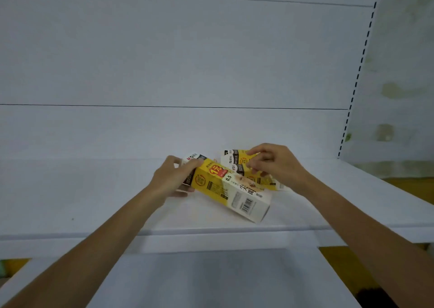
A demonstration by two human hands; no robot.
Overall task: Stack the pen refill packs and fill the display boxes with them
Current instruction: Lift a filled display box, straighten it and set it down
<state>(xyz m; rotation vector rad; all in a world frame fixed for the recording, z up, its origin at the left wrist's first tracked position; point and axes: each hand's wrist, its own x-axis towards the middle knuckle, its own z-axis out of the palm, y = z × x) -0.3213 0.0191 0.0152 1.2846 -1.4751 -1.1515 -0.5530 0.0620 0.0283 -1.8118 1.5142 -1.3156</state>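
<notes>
Head view, setting: we note a white shelf (pixel 94 190) with a plain white back panel. A slotted upright (pixel 359 73) runs up its right side.
Head view, display box: a yellow-and-white display box (pixel 234 192) lies on its side on the shelf. It is skewed, with its barcode end close to the front edge.
Head view, left hand: the left hand (pixel 175 178) grips the far end of the box, fingers curled over the top and thumb beneath.
Head view, refill packs: the refill packs (pixel 234 161) lie just behind the box, touching or overlapping it. We cannot count them.
Head view, right hand: the right hand (pixel 277 164) has its fingers curled and appears to pinch the packs at their right end.
Head view, box opening: we cannot tell which end is open, or whether anything is inside.
Step in hand, our judgement: the packs are being gathered for loading into the box.
Risk, box: the barcode end sits near the shelf lip, so a tug by the left hand could slide it off.
Risk, packs: a fingertip pinch on several slim packs may let them fan out and jam at the box mouth.
Risk, alignment: the box and the packs lie at different angles, so forcing them in could crease the card.
</notes>
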